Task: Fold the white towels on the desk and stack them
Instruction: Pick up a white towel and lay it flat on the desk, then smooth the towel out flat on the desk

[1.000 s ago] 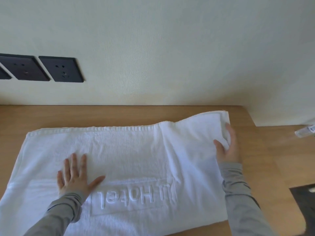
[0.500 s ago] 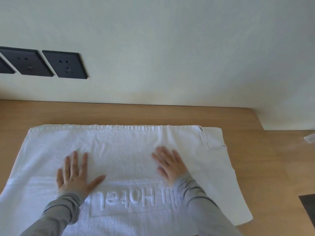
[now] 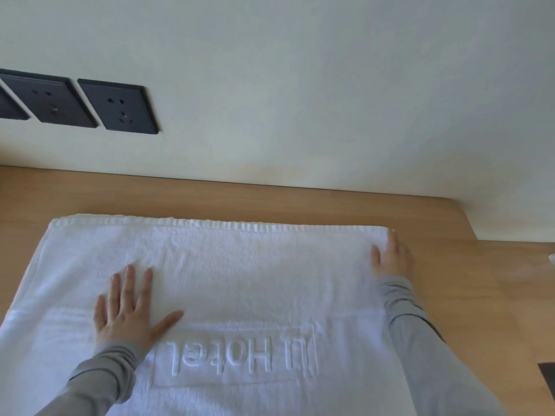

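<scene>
- The white towel (image 3: 240, 280) is seen spread flat on the wooden desk (image 3: 210, 199) as one wide rectangle. Its near part is cut off by the lower border of the view.
- A ribbed hem (image 3: 222, 223) is found along the far edge of the towel, at 12 o'clock from the towel's middle, and it runs parallel to the wall (image 3: 300, 85).
- An embossed frame (image 3: 237, 355) with the word "Hotel" is pressed into the cloth at 6 o'clock from the middle. The letters are read upside down from this side.
- The left hand (image 3: 129, 310) is laid flat on the towel at about 8 o'clock. Its fingers are straight and spread wide, the thumb is held out toward 3 o'clock, and nothing is gripped.
- The right hand (image 3: 390, 259) is placed at the right edge of the towel, at about 2 o'clock. Its fingers are stretched out and kept close together, pointing to 12 o'clock, and the longest one almost reaches the far right corner. The thumb is laid on the cloth; whether other fingers pass under the edge cannot be told.
- Both forearms are covered by grey sleeves (image 3: 420, 340).
- Bare wood is seen beyond the towel at 12 o'clock and at 3 o'clock.
- Dark sockets (image 3: 118, 106) are fixed on the wall at 10 o'clock, above the desk.
- A pale thing (image 3: 552, 259) at 3 o'clock and a dark patch (image 3: 547, 379) at 4 o'clock are cut by the right border and cannot be made out.
</scene>
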